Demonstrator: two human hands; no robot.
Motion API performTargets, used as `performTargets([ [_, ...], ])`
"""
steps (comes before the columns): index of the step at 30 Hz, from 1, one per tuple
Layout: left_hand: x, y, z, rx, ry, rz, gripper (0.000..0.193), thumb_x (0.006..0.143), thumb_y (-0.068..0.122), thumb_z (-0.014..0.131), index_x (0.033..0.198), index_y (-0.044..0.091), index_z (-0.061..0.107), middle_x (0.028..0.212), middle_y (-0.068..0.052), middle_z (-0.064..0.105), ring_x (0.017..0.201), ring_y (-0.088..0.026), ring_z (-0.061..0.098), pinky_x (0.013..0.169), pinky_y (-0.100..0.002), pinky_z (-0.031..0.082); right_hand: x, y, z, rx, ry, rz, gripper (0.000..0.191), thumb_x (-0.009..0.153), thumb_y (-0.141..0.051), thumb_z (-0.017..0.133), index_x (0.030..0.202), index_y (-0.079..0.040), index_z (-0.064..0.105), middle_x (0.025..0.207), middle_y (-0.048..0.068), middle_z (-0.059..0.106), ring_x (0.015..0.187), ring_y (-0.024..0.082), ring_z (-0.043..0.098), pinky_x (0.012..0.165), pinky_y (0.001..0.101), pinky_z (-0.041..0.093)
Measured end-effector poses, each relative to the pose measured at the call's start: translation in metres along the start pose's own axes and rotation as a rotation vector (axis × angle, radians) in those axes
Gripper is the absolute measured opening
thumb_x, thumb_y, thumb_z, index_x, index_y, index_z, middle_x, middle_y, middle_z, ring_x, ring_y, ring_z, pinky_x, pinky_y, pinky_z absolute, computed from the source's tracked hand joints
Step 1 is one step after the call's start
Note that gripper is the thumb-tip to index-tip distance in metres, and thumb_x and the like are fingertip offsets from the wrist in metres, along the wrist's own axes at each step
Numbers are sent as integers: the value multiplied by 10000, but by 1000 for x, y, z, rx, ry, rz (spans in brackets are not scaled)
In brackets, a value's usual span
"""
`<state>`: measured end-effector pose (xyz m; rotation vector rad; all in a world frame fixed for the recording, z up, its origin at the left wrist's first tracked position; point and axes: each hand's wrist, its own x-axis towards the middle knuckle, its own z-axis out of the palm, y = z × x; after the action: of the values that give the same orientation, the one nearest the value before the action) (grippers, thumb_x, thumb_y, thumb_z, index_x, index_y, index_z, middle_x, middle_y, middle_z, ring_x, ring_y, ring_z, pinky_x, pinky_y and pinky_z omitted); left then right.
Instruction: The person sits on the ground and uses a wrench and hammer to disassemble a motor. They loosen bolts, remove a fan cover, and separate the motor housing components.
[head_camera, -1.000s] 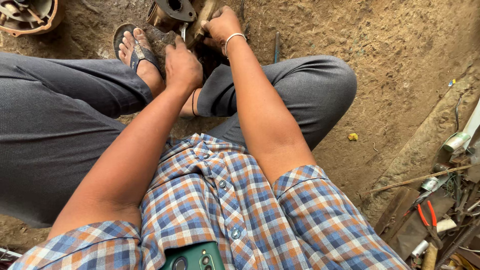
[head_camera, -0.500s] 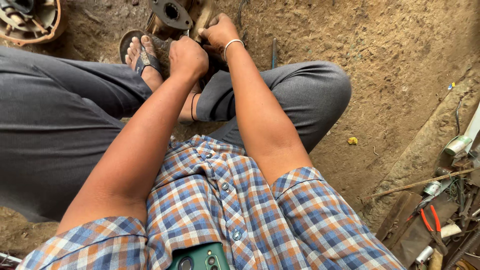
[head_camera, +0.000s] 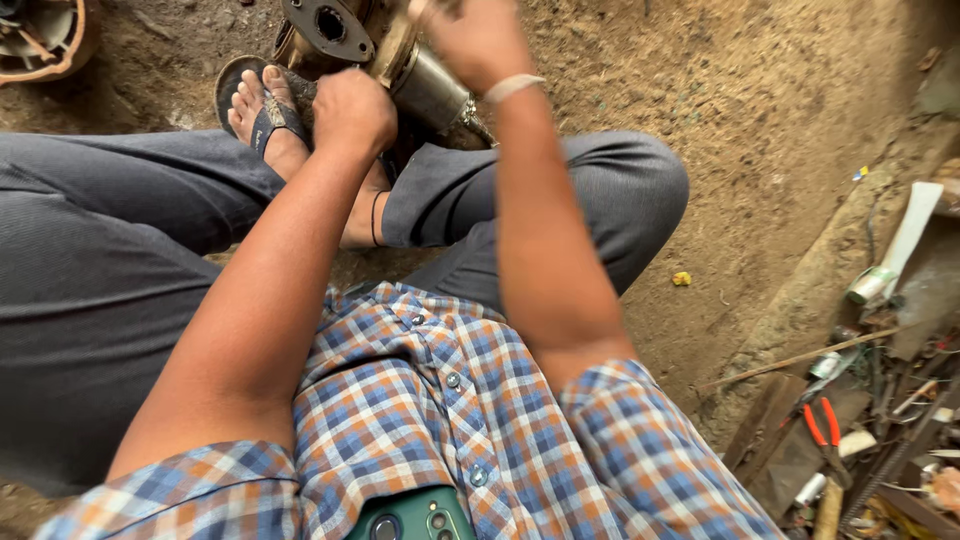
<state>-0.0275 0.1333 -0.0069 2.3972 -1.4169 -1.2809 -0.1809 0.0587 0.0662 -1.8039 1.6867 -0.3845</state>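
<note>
both hands (head_camera: 352, 108) on a metal cylinder (head_camera: 428, 88)

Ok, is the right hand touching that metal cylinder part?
Touching. The head view shows the right hand closed over the upper end of the metal cylinder part, with no gap between them.

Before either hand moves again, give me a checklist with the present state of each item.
1. Right hand on the metal cylinder part: ok, it grips the upper end.
2. Left hand steadying beside the part: ok, closed fist; what it holds cannot tell.
3. Flanged metal piece apart from the hands: ok.
4. Sandalled foot away from the part: not ok, right beside it.
5. Red-handled pliers within reach: cannot tell, they lie among clutter at the right.
</note>
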Motion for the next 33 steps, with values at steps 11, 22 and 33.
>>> performTargets([
  [11, 59, -87, 17, 309, 10, 156, 226, 779, 156, 729, 945, 9, 776, 1034, -266, 732, 993, -406, 716, 855, -475, 576, -88, -47, -108, 234, -28, -182, 147, 1065, -203, 682, 1105, -62, 670, 946, 40, 744, 836, 84, 737, 736, 284, 635],
  [22, -21, -30, -37, 275, -394, 329, 553, 923, 543, 761, 1059, 9, 789, 1008, -243, 753, 939, -396, 720, 852, -469, 563, -74, -21, -42, -247, -437, -189, 347, 1037, -344, 609, 1118, -21, 708, 998, 233, 726, 921, 418, 684, 831, 486, 532],
  [33, 34, 54, -99, 218, -198, 602, 204, 958, 225, 671, 1078, 82, 753, 911, -183, 765, 736, -306, 746, 628, -434, 594, -69, 13, -43, 699, -288, 329, 322, 1073, -293, 541, 1201, -37, 687, 807, 49, 689, 596, 102, 590, 487, 248, 473],
])
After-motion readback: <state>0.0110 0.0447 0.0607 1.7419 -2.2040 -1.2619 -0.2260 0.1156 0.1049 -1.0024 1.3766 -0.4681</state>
